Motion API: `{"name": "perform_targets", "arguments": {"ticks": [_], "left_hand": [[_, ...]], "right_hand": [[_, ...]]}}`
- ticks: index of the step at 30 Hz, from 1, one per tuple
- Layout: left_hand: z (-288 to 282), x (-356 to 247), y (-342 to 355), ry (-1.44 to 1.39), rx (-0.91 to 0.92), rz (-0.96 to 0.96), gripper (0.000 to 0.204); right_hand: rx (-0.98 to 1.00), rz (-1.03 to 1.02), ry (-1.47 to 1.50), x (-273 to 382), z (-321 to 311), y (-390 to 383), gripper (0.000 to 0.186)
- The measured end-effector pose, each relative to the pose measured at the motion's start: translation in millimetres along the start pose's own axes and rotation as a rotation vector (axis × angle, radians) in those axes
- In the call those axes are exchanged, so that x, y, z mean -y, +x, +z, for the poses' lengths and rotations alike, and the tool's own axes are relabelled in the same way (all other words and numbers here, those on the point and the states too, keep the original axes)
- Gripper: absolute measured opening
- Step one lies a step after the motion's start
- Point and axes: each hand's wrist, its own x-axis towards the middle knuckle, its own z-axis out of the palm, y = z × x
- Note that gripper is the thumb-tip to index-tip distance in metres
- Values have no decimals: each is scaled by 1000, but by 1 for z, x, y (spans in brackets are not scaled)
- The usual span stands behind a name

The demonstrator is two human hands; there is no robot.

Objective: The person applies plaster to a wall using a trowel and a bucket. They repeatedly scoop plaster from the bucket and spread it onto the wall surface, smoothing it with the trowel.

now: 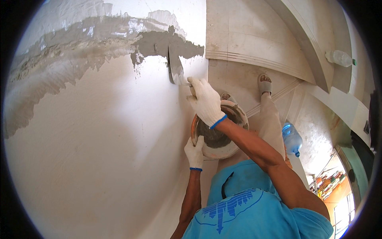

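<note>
My right hand [206, 101], in a white knit glove with a blue cuff, grips the handle of a putty knife [175, 67]. The wide blade lies against the white wall [119, 131], at the lower side of a patch of wet grey plaster [153, 44]. Below and nearer to me, my left hand [194, 153], gloved alike, is closed on the rim of a round bucket [223, 153]. Grey mortar [213, 135] coats the inside of the bucket. My right wrist passes over the bucket and hides part of it.
A band of older, drier plaster [71, 59] runs leftward along the wall. To the right are steps [258, 59] and my sandalled foot [264, 84]. A large blue water bottle [292, 139] lies beside my leg; a clear bottle [339, 58] lies farther right.
</note>
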Motion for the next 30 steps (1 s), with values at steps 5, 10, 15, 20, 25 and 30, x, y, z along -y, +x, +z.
{"name": "perform_targets", "arguments": {"ticks": [5,10,15,20,25,30], "left_hand": [[0,8,1,-48,-22,31,27],[2,7,2,-25,-16,32,27],[0,12,2,-1,-10,18,27],[1,21,5,-33,-30,23,28],[-1,14,3,19,-18,18,29],[-1,11,1,21,-9,21,29]], "right_hand": [[-47,42,151,-16,-5,-11,54],[-58,6,165,-17,-1,12,54],[13,-54,233,14,-5,13,47],[92,-182,197,35,-29,-11,52],[88,-129,417,33,-41,-20,55],[105,-25,412,34,-39,-3,54]]}}
